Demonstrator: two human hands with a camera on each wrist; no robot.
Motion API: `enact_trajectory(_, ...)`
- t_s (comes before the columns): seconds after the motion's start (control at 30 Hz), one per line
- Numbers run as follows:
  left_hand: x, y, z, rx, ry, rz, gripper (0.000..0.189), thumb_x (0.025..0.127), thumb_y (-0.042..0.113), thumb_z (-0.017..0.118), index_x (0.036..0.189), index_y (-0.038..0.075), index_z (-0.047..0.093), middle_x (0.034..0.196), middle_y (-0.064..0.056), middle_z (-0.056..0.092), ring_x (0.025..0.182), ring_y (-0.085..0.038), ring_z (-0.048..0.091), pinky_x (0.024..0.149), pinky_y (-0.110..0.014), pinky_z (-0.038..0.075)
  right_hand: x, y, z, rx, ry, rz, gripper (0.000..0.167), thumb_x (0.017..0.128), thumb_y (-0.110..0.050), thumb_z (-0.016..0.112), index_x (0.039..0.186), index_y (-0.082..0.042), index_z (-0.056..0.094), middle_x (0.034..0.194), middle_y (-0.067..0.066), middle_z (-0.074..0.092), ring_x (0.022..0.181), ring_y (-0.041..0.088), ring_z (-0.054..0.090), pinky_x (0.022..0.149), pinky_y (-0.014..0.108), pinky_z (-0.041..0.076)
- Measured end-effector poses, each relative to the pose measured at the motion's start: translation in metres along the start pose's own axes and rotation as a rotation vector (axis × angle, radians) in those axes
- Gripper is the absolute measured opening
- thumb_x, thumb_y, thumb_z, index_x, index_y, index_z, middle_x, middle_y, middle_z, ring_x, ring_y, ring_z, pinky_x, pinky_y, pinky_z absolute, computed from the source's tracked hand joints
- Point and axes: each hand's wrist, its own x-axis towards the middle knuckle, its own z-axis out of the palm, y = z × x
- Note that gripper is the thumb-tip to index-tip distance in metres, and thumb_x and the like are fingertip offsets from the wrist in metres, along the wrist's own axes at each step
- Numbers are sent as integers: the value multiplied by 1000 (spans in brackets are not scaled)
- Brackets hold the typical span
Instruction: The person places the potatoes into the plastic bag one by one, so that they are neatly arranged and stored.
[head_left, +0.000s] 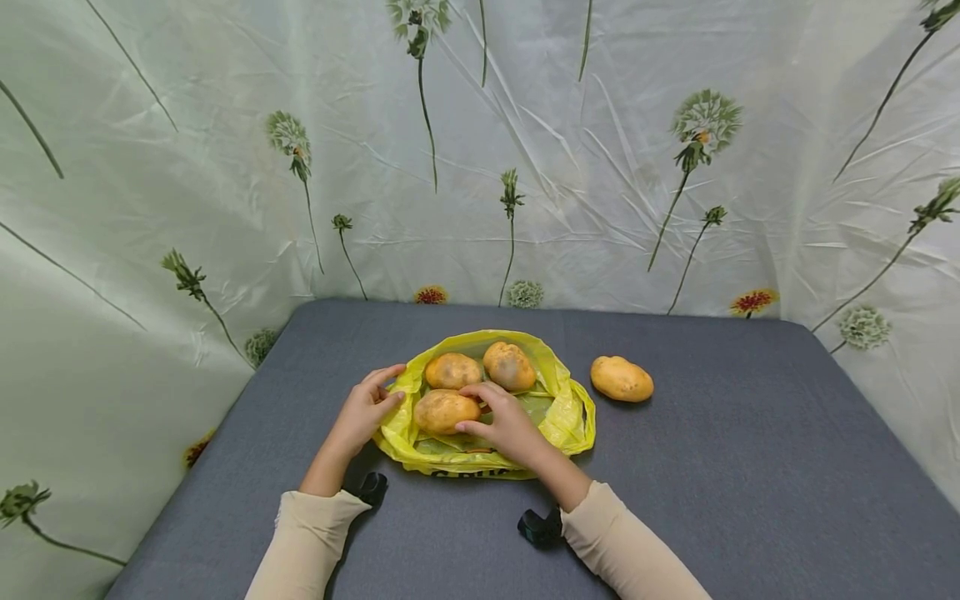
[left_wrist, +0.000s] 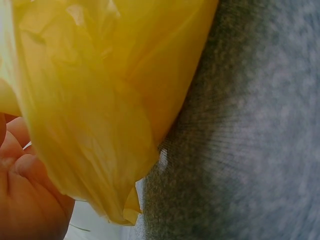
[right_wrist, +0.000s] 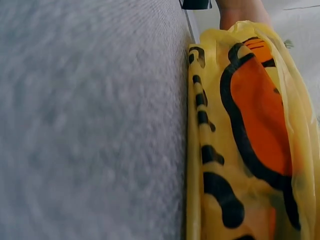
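Note:
A yellow plastic bag (head_left: 558, 429) lies with its mouth spread wide, and several potatoes show inside it. My right hand (head_left: 504, 423) reaches over the bag's near right rim and grips the front-left potato (head_left: 442, 412), thumb on the near side. Behind it in the bag lie one potato (head_left: 452, 371) at the left and another potato (head_left: 510, 367) at the right. At the bag's left rim, my left hand (head_left: 362, 414) holds the plastic between thumb and fingers. In the left wrist view the bag (left_wrist: 100, 110) covers part of the left hand (left_wrist: 32, 195).
A loose potato (head_left: 622, 379) lies on the grey tabletop (head_left: 720, 467), right of the bag. Black wrist devices (head_left: 542, 528) sit under both wrists. A curtain (head_left: 480, 150) printed with flowers hangs behind the table. Orange and black print (right_wrist: 260, 115) marks the bag's near side.

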Motion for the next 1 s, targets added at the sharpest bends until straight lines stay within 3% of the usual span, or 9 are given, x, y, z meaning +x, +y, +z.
enact_trajectory(0.17,3,-8,0,1,2,11,40,85,1,59,124,-1,51,122,-16,48,74,-19,44,59,-22,38,1,-2,3,-15,-51,52,44,78,-26,70,115,-10,56,109,2,54,92,13,52,77,32,45)
enact_trajectory(0.5,2,-8,0,-12,4,8,39,86,2,59,124,0,52,121,-16,49,72,-19,44,58,-22,38,1,-7,1,-23,-115,120,49,80,-29,68,121,-9,52,116,4,51,96,17,52,80,33,43)
enact_trajectory(0.77,2,-8,0,-5,7,6,40,85,2,59,124,0,52,121,-15,49,73,-19,44,59,-22,38,-1,-9,-2,-4,-105,109,51,80,-28,68,123,-7,51,120,4,50,101,20,51,83,36,42)
enact_trajectory(1.0,2,-8,0,-2,4,6,40,85,2,59,124,-1,51,121,-16,48,73,-19,44,58,-22,37,-4,-9,-10,14,-49,64,51,81,-27,67,123,-4,50,118,7,51,104,27,50,84,39,42)
